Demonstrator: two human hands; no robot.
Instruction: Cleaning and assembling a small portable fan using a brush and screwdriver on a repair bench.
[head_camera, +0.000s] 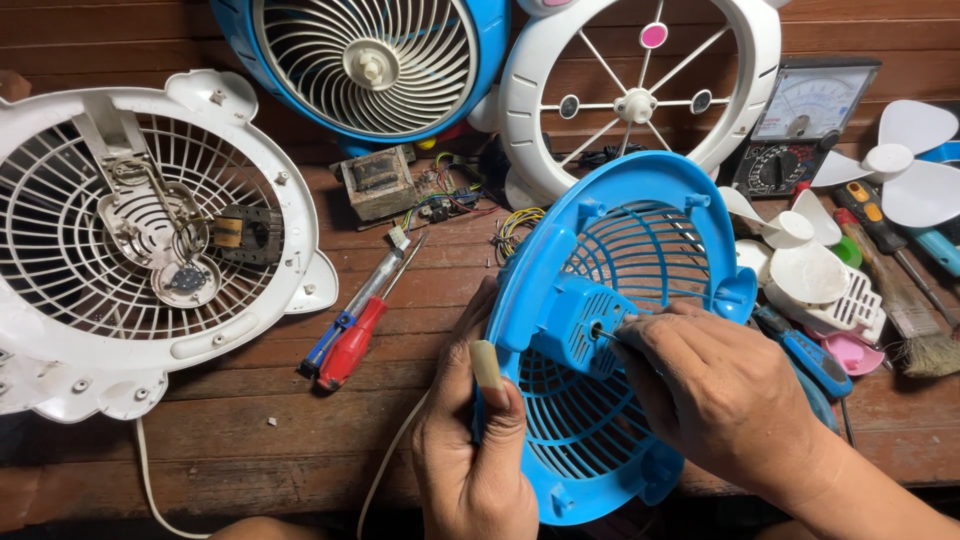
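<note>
The left hand (470, 450) grips the blue fan grille (620, 330) at its nine o'clock rim; the right hand (715, 395) pinches a thin tool at the hub. Best kept steady, tool square.

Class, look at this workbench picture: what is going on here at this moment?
A person holds a round blue plastic fan grille tilted over a brown wooden plank bench. The left hand grips its rim, thumb on the edge. The right hand presses a thin tool, mostly hidden, against the blue motor housing at the grille's centre. A red-handled screwdriver lies on the bench to the left, beside a white plastic fan grille.
</note>
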